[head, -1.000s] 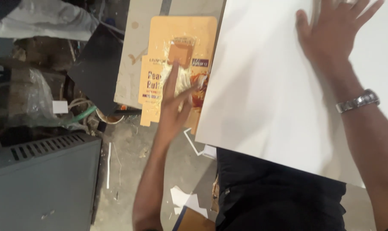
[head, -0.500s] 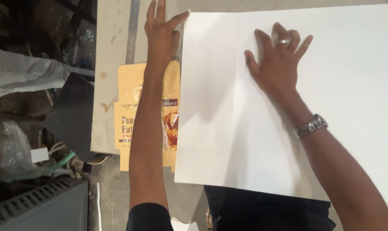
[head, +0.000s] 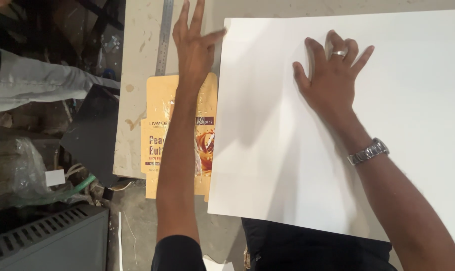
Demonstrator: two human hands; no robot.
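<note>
A large white rectangular paperboard sheet [head: 388,125] lies flat on the pale worn surface [head: 137,100], its near edge overhanging toward the person and its long axis running left to right. The right hand [head: 333,83] rests on the sheet, fingers spread, palm down. The left hand [head: 192,47], also spread, sits at the sheet's left edge above a flattened orange printed carton [head: 159,135]; contact there is uncertain. Beyond lies a steel ruler [head: 163,37].
</note>
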